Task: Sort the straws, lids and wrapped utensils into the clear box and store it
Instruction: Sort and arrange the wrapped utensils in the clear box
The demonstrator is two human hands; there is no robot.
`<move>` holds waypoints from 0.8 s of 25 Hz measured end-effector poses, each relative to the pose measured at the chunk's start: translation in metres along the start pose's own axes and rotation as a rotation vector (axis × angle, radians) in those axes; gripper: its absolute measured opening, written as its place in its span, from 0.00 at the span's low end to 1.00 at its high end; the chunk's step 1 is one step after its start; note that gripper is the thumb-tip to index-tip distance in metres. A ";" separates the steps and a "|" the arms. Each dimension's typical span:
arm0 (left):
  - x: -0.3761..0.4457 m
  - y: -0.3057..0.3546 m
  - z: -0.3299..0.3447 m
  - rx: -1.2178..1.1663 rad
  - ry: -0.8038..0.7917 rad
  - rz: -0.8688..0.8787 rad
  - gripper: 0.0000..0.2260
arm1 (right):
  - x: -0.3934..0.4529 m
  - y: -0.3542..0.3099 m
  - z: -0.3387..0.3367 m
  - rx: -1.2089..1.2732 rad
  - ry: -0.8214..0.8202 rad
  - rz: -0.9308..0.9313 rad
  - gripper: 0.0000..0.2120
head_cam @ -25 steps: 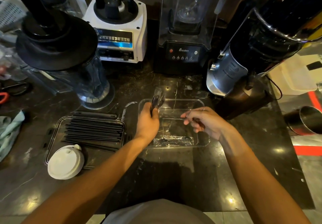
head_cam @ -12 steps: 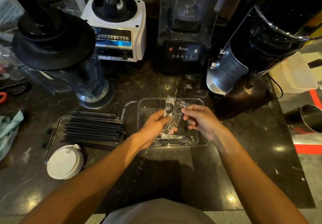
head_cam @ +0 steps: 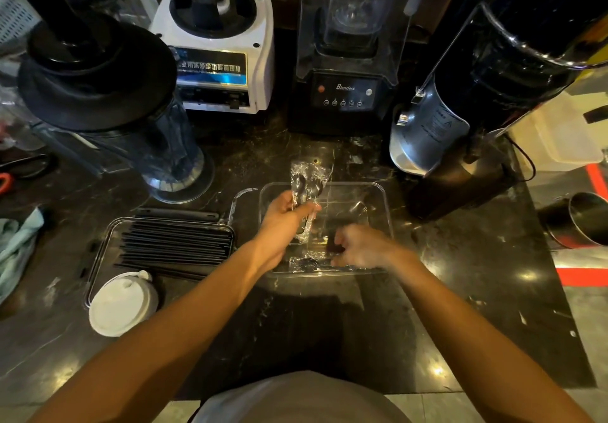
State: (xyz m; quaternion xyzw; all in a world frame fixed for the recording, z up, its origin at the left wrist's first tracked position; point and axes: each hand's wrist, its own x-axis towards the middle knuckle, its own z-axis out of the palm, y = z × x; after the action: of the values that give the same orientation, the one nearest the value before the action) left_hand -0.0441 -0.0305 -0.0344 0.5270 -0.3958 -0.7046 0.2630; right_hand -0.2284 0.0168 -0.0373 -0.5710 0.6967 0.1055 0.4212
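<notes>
A crinkled clear packet of black wrapped utensils [head_cam: 307, 189] (fork tines showing through the film) stands upright, gripped by the left hand [head_cam: 285, 217] over the clear box [head_cam: 383, 205] on the dark table [head_cam: 460, 291], while the right hand [head_cam: 360, 248], fingers curled, reaches inside.

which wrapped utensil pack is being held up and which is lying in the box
The wrapped utensil pack gripped by the left hand is raised; the other pack lies flat along the clear box's near wall.
</notes>
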 end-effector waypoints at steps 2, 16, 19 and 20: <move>0.001 0.003 0.000 -0.013 -0.001 -0.007 0.26 | 0.000 -0.010 0.008 -0.258 -0.016 -0.017 0.21; 0.004 0.000 -0.010 -0.044 0.045 -0.047 0.10 | 0.011 -0.011 0.007 -0.101 0.137 -0.007 0.06; 0.006 -0.002 -0.009 -0.057 0.069 -0.058 0.13 | 0.008 -0.003 0.001 0.395 0.168 0.056 0.06; 0.006 -0.004 -0.008 -0.068 0.078 -0.061 0.14 | 0.004 -0.001 -0.001 0.546 0.190 0.048 0.07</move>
State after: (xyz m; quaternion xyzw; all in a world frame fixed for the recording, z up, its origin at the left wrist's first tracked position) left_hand -0.0381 -0.0357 -0.0422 0.5565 -0.3449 -0.7043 0.2745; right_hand -0.2278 0.0125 -0.0391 -0.4274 0.7488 -0.1300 0.4896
